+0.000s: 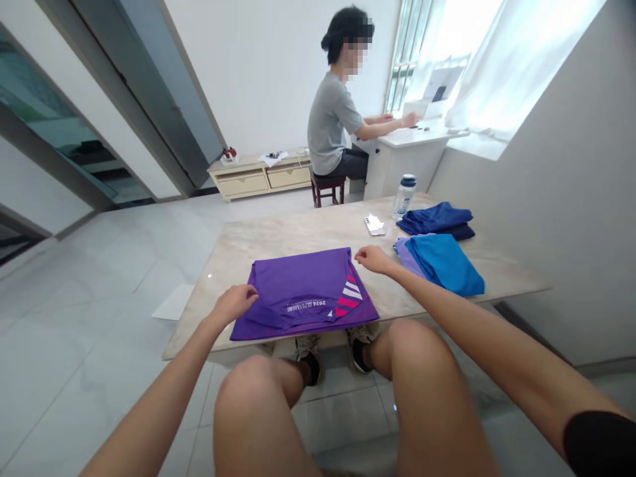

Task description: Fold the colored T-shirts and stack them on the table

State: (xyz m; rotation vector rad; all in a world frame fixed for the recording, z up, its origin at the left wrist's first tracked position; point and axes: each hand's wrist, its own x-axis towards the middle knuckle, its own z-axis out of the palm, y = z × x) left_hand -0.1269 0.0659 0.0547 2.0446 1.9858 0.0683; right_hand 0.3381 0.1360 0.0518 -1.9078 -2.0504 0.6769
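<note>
A folded purple T-shirt (303,281) lies flat near the front edge of the table, its collar towards me. White lettering shows below the collar, and pink and white stripes mark its right side. My left hand (236,303) is at the shirt's left edge, fingers loosely bent and fingertips just over the cloth; whether they touch it I cannot tell. Just off the shirt's far right corner, my right hand (375,259) hovers with loosely curled fingers and no cloth visible in them.
On the table (233,238), a bright blue folded garment (447,262) lies over a lilac one, right of my right hand. Behind are dark blue clothes (437,217), a water bottle (404,197) and a phone (374,225). A person (330,119) sits at a white desk (410,159).
</note>
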